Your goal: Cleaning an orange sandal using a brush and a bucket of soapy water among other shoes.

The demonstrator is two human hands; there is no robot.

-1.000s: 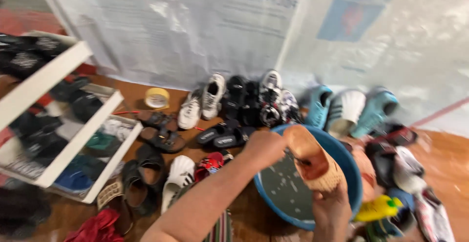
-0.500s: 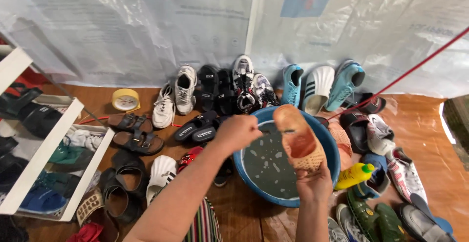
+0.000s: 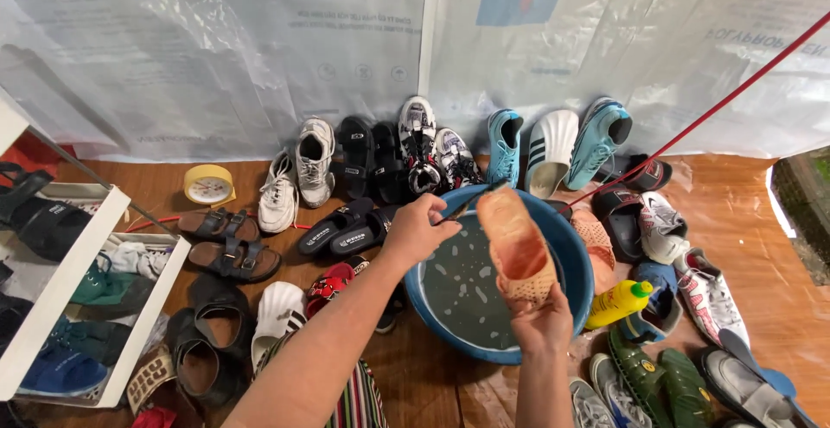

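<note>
Lighting was even and moderately bright, apparently from overhead. Glare streaked the plastic sheeting [image 3: 259, 56] on the wall. Shadows under the shoes were soft and short. Focus was sharp centrally; wide-angle distortion bent the edges, notably the white shelf [image 3: 60, 281].

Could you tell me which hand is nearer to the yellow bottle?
Right. The right hand holds the orange shoe over the blue basin, just left of the yellow bottle; the left hand is across the basin, farther off.

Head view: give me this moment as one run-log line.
left hand: holds dark brush at basin rim | right hand: holds orange shoe sole-up over blue basin | basin: soapy water | yellow bottle beside basin
</note>
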